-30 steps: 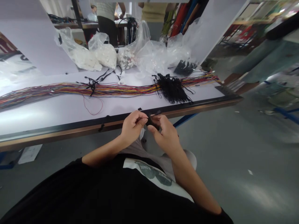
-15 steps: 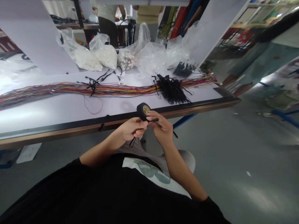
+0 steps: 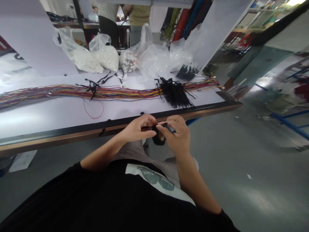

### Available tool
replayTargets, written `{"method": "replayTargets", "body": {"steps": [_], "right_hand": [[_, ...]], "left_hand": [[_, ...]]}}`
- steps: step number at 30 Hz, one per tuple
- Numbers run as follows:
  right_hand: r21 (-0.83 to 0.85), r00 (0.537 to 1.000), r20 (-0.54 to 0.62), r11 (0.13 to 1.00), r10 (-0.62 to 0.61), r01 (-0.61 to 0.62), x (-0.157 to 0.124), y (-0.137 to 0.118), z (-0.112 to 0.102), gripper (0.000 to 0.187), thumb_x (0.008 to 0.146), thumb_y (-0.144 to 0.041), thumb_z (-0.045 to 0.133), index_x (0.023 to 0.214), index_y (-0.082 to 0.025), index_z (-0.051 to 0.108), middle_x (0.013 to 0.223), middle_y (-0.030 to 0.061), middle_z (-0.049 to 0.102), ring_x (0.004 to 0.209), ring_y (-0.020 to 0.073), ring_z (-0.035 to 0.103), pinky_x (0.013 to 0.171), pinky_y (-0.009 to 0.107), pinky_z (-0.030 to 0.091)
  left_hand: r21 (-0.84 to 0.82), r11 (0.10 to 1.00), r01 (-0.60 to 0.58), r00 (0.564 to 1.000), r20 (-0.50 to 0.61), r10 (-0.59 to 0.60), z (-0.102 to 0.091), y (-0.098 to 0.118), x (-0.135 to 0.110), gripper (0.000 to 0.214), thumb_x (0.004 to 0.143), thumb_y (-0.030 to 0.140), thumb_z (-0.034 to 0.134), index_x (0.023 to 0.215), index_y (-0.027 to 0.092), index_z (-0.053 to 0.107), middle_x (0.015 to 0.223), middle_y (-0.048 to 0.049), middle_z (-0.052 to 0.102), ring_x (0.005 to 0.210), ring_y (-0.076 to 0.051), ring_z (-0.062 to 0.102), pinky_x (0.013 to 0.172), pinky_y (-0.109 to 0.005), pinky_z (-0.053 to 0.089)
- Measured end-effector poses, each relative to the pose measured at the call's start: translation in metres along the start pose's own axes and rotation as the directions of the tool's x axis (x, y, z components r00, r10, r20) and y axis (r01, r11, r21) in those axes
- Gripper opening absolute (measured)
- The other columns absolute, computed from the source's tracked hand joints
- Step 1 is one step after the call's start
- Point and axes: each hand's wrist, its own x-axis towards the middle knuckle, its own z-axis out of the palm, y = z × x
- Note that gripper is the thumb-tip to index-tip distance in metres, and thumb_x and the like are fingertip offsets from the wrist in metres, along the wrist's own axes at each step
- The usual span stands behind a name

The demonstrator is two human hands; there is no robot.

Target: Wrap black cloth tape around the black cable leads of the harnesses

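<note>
My left hand (image 3: 138, 129) and my right hand (image 3: 177, 133) are close together just in front of the table edge. A short black cable (image 3: 164, 124) runs between them. My right thumb and fingers pinch its end, and my left fingers are closed on its other part, mostly hidden. Below the fingers hangs a roll of black tape (image 3: 158, 139), blurred and partly covered by my hands. On the table beyond lie a pile of black cables (image 3: 175, 93) and a long bundle of coloured wires (image 3: 125, 94).
Several clear plastic bags of white parts (image 3: 106, 58) stand along the back of the table (image 3: 55, 112). Loose black cables (image 3: 93, 86) lie on the wires at left. A person (image 3: 263, 61) is at right, and others are behind the opening.
The tape roll has dropped from above my fingers to below them. My right hand has moved slightly right, and my left fingers have shifted along the cable. The view has shifted a little.
</note>
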Motion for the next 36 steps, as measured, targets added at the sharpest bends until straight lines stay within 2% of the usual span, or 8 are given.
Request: {"method": "replayTargets", "body": {"steps": [5, 10, 15, 18, 21, 25, 29, 36], "right_hand": [[0.007, 0.987, 0.002, 0.987, 0.164, -0.164, -0.010, 0.003, 0.016, 0.015, 0.079, -0.036, 0.057, 0.080, -0.022, 0.061, 0.066, -0.0025, 0.062, 0.055, 0.0127, 0.055, 0.057, 0.027, 0.045], [-0.139, 0.994, -0.076, 0.986, 0.081, -0.091, -0.009, 0.010, 0.020, 0.022, 0.081, -0.043, 0.052, 0.075, -0.022, 0.056, 0.074, 0.0026, 0.068, 0.067, 0.0173, 0.063, 0.062, 0.029, 0.048], [-0.087, 0.996, 0.033, 0.993, 0.087, -0.084, -0.010, 0.005, 0.018, 0.020, 0.079, -0.043, 0.056, 0.074, -0.023, 0.057, 0.074, 0.0021, 0.070, 0.069, 0.0178, 0.064, 0.065, 0.031, 0.049], [0.067, 0.966, -0.031, 0.965, 0.256, -0.253, -0.011, 0.004, 0.020, 0.023, 0.077, -0.044, 0.058, 0.073, -0.022, 0.056, 0.069, 0.0011, 0.068, 0.066, 0.0179, 0.065, 0.065, 0.032, 0.049], [0.242, 0.927, -0.010, 0.900, 0.376, -0.362, -0.008, 0.006, 0.017, 0.022, 0.077, -0.042, 0.058, 0.071, -0.021, 0.054, 0.060, -0.0015, 0.064, 0.059, 0.0159, 0.063, 0.062, 0.031, 0.049], [0.117, 0.933, 0.088, 0.927, 0.349, -0.357, -0.004, 0.003, 0.006, 0.015, 0.072, -0.031, 0.063, 0.065, -0.020, 0.057, 0.053, -0.0039, 0.059, 0.050, 0.0116, 0.055, 0.054, 0.026, 0.043], [0.205, 0.939, 0.113, 0.917, 0.324, -0.341, -0.005, -0.002, 0.004, 0.017, 0.071, -0.033, 0.065, 0.063, -0.020, 0.056, 0.048, -0.0061, 0.053, 0.042, 0.0083, 0.045, 0.044, 0.022, 0.035], [0.235, 0.955, 0.065, 0.925, 0.291, -0.298, -0.005, 0.007, 0.018, 0.014, 0.068, -0.030, 0.066, 0.074, -0.021, 0.057, 0.060, -0.0049, 0.058, 0.053, 0.0120, 0.057, 0.052, 0.025, 0.045]], "left_hand": [[0.408, 0.912, -0.030, 0.951, -0.271, 0.152, 0.015, -0.005, 0.000, 0.008, 0.073, 0.015, 0.054, 0.065, 0.017, 0.055, 0.067, 0.0016, 0.058, 0.066, -0.010, 0.054, 0.067, -0.023, 0.042], [0.076, 0.995, 0.066, 0.908, -0.419, -0.028, 0.020, -0.005, -0.001, 0.018, 0.069, 0.023, 0.063, 0.082, 0.018, 0.052, 0.070, 0.0032, 0.056, 0.055, -0.006, 0.050, 0.053, -0.020, 0.041], [-0.296, 0.939, 0.175, 0.969, -0.117, -0.217, 0.013, -0.006, 0.005, 0.041, 0.065, 0.051, 0.066, 0.076, 0.015, 0.049, 0.054, 0.0065, 0.042, 0.039, -0.003, 0.035, 0.035, -0.017, 0.021], [-0.323, 0.943, 0.079, 0.978, -0.157, -0.136, 0.012, -0.008, 0.001, 0.047, 0.064, 0.060, 0.063, 0.069, 0.016, 0.047, 0.054, 0.0064, 0.036, 0.043, -0.004, 0.033, 0.038, -0.018, 0.024], [-0.250, 0.968, -0.007, 0.989, -0.147, -0.031, 0.005, -0.003, -0.008, 0.058, 0.044, 0.056, 0.078, 0.079, 0.016, 0.054, 0.072, 0.0005, 0.050, 0.063, -0.009, 0.047, 0.053, -0.021, 0.039], [0.103, 0.993, -0.060, 0.991, 0.128, 0.046, -0.007, 0.004, -0.013, 0.064, 0.032, 0.043, 0.085, 0.086, 0.018, 0.062, 0.092, -0.0047, 0.054, 0.087, -0.019, 0.049, 0.071, -0.027, 0.043], [0.316, 0.948, -0.035, 0.982, -0.168, 0.092, 0.002, -0.002, -0.006, 0.014, 0.069, 0.029, 0.063, 0.072, 0.018, 0.054, 0.074, 0.0006, 0.051, 0.068, -0.012, 0.047, 0.062, -0.023, 0.038], [0.310, 0.950, -0.027, 0.912, -0.382, 0.150, 0.025, -0.008, 0.000, 0.008, 0.069, 0.014, 0.057, 0.063, 0.018, 0.052, 0.064, 0.0023, 0.053, 0.064, -0.011, 0.051, 0.065, -0.024, 0.040]]}}
